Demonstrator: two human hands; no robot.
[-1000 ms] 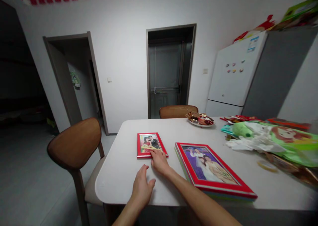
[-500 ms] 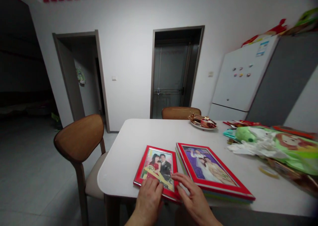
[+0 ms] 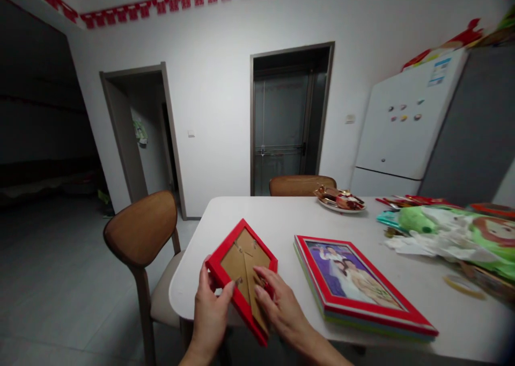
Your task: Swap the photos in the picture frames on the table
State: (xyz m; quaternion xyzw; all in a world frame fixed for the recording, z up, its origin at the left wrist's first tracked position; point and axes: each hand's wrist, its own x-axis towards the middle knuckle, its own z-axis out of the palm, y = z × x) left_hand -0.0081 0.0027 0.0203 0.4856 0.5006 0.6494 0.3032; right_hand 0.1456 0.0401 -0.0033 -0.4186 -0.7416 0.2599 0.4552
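The small red photo frame (image 3: 229, 263) is turned with its brown backing towards me, tilted over the near edge of the table. My left hand (image 3: 211, 309) grips its left side, thumb on the red rim and fingers behind. At the backing, my right hand (image 3: 284, 307) has its fingers closed around the cardboard stand (image 3: 248, 288). Metal clips show on the backing. To the right lies a larger red photo frame (image 3: 354, 275), picture side up, on top of other frames with a green edge; neither hand touches it.
The white table (image 3: 225, 210) carries a plate of wrapped items (image 3: 341, 199) at the back. Green bags and white tissue (image 3: 426, 242) cover its right side, near a roll of tape (image 3: 464, 287). Wooden chairs stand at the left (image 3: 142, 229) and behind (image 3: 301, 185).
The small photo frame has been lifted from the table and flipped from picture side to backing. My left hand now holds its left side, and my right hand has moved onto the stand.
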